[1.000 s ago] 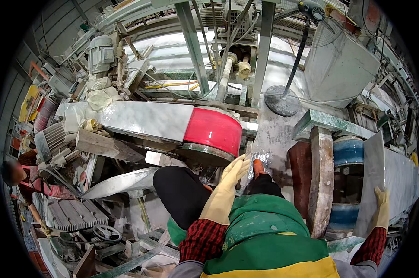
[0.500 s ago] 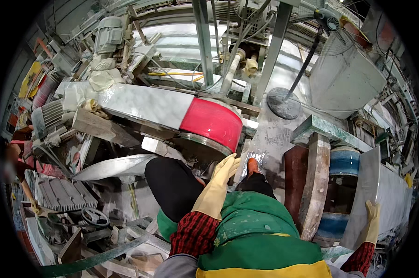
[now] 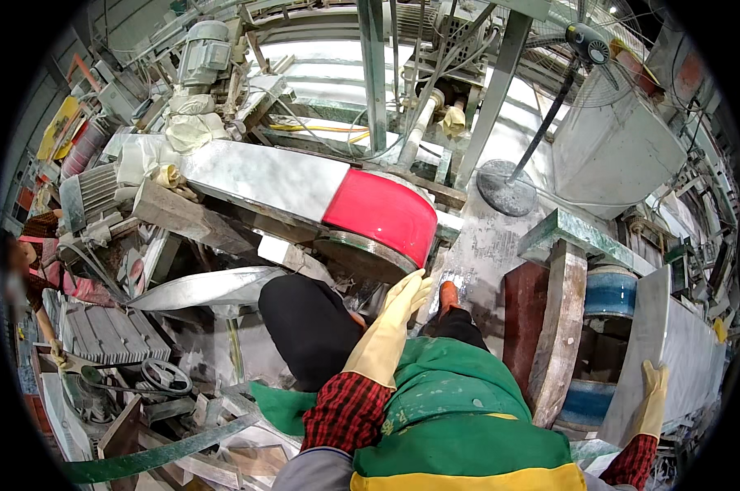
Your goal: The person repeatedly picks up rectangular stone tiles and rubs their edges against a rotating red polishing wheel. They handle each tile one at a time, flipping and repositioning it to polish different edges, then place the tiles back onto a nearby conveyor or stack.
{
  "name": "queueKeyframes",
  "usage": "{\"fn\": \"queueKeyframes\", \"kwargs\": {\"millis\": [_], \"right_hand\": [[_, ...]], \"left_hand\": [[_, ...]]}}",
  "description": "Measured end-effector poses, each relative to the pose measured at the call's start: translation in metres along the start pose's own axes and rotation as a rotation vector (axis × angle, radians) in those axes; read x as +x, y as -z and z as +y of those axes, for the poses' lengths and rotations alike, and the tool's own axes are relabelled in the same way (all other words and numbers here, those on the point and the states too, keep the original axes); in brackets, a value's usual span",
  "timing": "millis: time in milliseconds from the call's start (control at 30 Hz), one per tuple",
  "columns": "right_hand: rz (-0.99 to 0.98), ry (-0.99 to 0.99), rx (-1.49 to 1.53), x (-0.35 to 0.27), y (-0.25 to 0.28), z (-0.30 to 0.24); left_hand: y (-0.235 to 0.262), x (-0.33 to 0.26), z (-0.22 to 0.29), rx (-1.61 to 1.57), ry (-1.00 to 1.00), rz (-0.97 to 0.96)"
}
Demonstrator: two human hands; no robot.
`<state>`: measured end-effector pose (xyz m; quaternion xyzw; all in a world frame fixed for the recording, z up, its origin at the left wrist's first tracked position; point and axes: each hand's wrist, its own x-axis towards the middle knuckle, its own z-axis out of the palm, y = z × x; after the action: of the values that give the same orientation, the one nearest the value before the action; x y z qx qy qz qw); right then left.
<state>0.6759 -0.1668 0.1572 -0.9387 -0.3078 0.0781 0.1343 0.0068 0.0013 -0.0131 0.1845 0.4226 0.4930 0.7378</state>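
Observation:
My left hand (image 3: 396, 304), in a yellow rubber glove, reaches forward with its fingers straight and apart. Its tips are just below the lower right edge of the red rounded machine guard (image 3: 380, 214) and the metal disc (image 3: 362, 254) under it, and it holds nothing. My right hand (image 3: 653, 391), also gloved, lies against the near end of a long grey stone slab (image 3: 688, 348) at the far right and holds its edge. My green apron (image 3: 452, 409) and dark trousers (image 3: 309, 327) fill the lower middle.
A white marble-faced beam (image 3: 255, 176) runs left from the red guard. Upright stone slabs (image 3: 550, 335) and a blue drum (image 3: 609, 293) stand right of my legs. A fan on a round base (image 3: 507, 186) stands behind. Another person (image 3: 34, 274) works at far left, by a ribbed motor (image 3: 112, 334).
My head has shifted, so the machine sits a little further right and larger in view. My left hand stays stretched toward the red guard; my right hand stays on the slab.

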Motion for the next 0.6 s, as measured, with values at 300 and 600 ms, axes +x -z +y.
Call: {"fn": "queueKeyframes", "kwargs": {"millis": [300, 600], "right_hand": [[-0.116, 0.043, 0.069, -0.010, 0.004, -0.011], [-0.149, 0.089, -0.020, -0.022, 0.010, -0.028]], "left_hand": [[0.002, -0.013, 0.003, 0.058, 0.016, 0.061], [0.003, -0.010, 0.002, 0.011, -0.028, 0.053]]}}
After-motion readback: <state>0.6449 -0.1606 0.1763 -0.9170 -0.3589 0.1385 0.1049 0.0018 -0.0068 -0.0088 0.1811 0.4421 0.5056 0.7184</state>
